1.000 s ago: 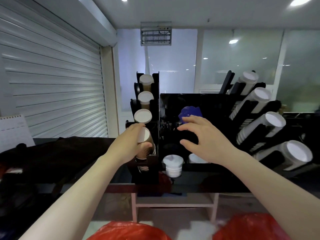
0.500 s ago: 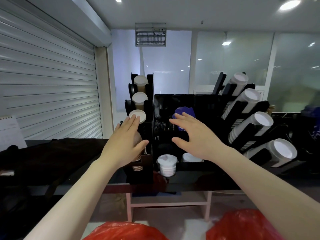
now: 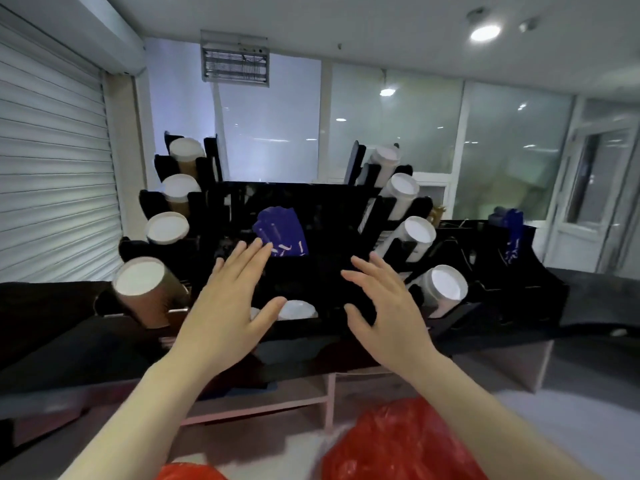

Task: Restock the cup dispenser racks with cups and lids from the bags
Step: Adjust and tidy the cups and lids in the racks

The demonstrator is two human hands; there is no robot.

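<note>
Cups in brown stacks jut from the left rack, white cups from the right, and the red bags sit low beneath us. Our left hand and right hand hover empty, fingers spread, before the lids. The danger, we reckon: one careless sweep leftward clips that protruding bottom stack and tips it out of its cradle.

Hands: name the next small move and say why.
Probably lower the right hand to the red bag below for more stock: both it and the left hand are open and empty in front of the rack, so nothing is ready to load.
</note>
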